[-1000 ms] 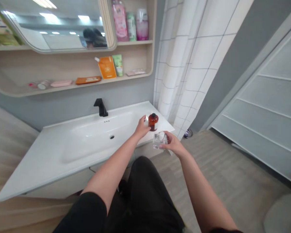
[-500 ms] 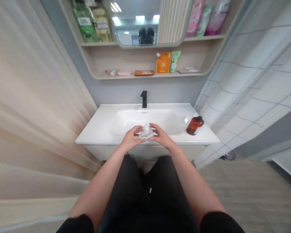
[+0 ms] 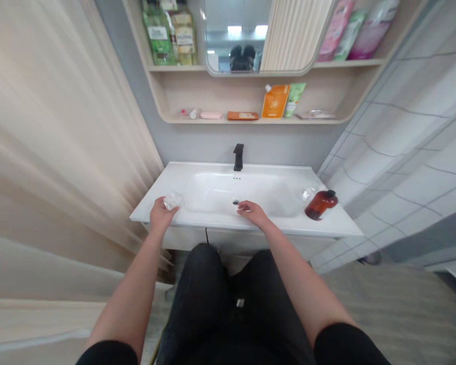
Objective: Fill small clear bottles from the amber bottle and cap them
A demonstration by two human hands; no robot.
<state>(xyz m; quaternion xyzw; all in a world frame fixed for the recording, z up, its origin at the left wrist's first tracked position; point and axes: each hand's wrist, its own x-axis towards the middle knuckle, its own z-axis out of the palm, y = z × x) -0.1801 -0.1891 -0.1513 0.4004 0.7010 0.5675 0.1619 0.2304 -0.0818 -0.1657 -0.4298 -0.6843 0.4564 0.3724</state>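
My left hand [image 3: 161, 215] is closed around a small clear container [image 3: 172, 201] over the left part of the white countertop. Whether the container touches the counter I cannot tell. My right hand [image 3: 254, 211] is at the front of the sink basin [image 3: 213, 200], near the drain, its fingers loosely bent and apart with nothing visible in them. On the right side of the counter is an amber bottle [image 3: 319, 204] with a black cap. Another clear object [image 3: 309, 194] sits just left of it, its kind too faint to make out.
A black faucet [image 3: 238, 157] rises behind the basin. Above, a shelf [image 3: 213, 91] holds an orange pouch [image 3: 275, 101], a green tube [image 3: 295, 100] and small items; several bottles flank the mirror [image 3: 237, 35]. A beige curtain [image 3: 61, 152] hangs at left, white tiled-pattern fabric [image 3: 395, 152] at right.
Both hands were around the clear container over the basin's front. The right hand has let go, and the left hand has carried the container left. The view has shifted slightly left.
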